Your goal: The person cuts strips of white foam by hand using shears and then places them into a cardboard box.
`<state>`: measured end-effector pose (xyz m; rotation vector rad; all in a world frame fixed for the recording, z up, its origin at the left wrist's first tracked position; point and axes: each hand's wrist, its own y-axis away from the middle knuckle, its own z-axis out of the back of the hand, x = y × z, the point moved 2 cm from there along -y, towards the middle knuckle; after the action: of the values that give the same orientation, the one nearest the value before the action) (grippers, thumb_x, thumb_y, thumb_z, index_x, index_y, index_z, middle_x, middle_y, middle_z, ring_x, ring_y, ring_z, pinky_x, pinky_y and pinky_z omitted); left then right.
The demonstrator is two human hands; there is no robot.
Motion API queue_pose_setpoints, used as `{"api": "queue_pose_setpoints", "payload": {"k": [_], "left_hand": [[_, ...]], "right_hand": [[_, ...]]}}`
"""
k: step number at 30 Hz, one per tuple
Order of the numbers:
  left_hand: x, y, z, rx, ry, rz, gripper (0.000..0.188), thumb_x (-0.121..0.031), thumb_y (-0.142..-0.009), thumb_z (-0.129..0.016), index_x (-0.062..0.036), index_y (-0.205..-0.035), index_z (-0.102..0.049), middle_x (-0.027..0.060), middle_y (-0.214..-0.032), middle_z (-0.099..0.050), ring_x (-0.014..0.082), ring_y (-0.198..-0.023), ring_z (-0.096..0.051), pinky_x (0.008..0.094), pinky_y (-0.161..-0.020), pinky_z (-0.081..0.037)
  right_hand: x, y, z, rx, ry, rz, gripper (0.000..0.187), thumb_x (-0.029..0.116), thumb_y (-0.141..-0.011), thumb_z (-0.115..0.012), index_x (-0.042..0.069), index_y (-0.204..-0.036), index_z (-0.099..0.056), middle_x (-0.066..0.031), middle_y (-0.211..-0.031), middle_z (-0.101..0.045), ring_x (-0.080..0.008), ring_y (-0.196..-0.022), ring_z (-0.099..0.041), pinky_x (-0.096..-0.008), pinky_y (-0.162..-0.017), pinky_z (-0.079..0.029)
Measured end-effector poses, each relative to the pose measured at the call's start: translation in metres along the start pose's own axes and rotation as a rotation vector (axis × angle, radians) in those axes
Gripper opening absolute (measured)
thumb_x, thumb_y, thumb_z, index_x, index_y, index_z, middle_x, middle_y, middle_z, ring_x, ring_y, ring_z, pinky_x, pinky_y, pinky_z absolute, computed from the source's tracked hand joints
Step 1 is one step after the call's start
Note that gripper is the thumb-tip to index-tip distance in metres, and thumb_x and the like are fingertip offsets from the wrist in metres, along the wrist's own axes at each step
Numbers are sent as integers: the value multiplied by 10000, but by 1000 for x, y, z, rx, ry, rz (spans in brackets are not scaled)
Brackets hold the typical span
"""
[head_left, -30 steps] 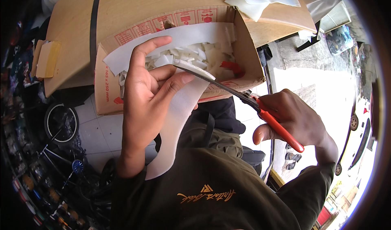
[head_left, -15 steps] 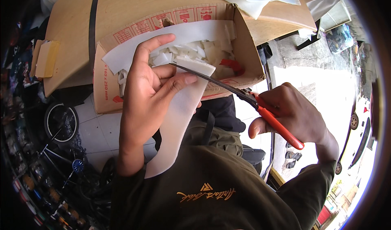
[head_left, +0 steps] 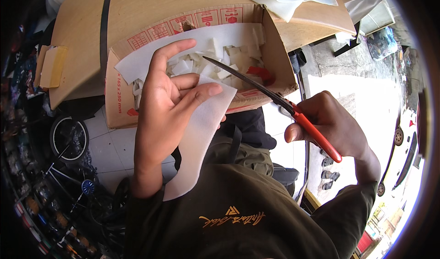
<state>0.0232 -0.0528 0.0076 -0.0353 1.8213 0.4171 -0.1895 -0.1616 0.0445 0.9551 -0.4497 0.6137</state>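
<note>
Scissors have moved off the end of the white strip, which they crossed half a second earlier; now their tip is above the white pieces in the cardboard box. With this, the upper end of the strip looks shorter than before.

At 3 o'clock of the view, the right hand is closed around the red handle, and the blades point toward 10 o'clock. The left hand, at 10 o'clock, grips the strip near its upper end; the thumb presses on its front face, while the index finger is raised and bent toward 2 o'clock. From this grip the strip hangs curving toward 7 o'clock, in front of the dark shirt.

Box and pieces are at 11 o'clock, next to the desk; whether the box stands on it, one cannot tell. Inside the box, a longer white band lies along the far wall, and a red item is at the right end. White sheets rest on the desk at 1 o'clock. A bicycle wheel is visible at 9 o'clock.
</note>
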Motion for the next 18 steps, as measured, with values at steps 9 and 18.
{"api": "queue_pose_setpoints", "payload": {"k": [9, 18], "left_hand": [[13, 25, -35, 225, 1, -109, 724, 157, -786, -599, -4, -1354, -180, 214, -1133, -509, 229, -879, -654, 303, -758, -582], [17, 37, -37, 204, 67, 37, 415, 54, -826, -645, 8, -1158, -400, 122, -930, -574, 146, -861, -617, 262, -742, -551]], "right_hand": [[4, 2, -20, -121, -595, 150, 255, 167, -803, -726, -67, -746, -640, -23, -622, -596, -44, -586, -514, -220, -519, -399], [13, -5, -23, -223, -572, 324, 226, 159, -781, -742, -41, -787, -636, -42, -696, -620, -70, -612, -543, -219, -555, -439]]}}
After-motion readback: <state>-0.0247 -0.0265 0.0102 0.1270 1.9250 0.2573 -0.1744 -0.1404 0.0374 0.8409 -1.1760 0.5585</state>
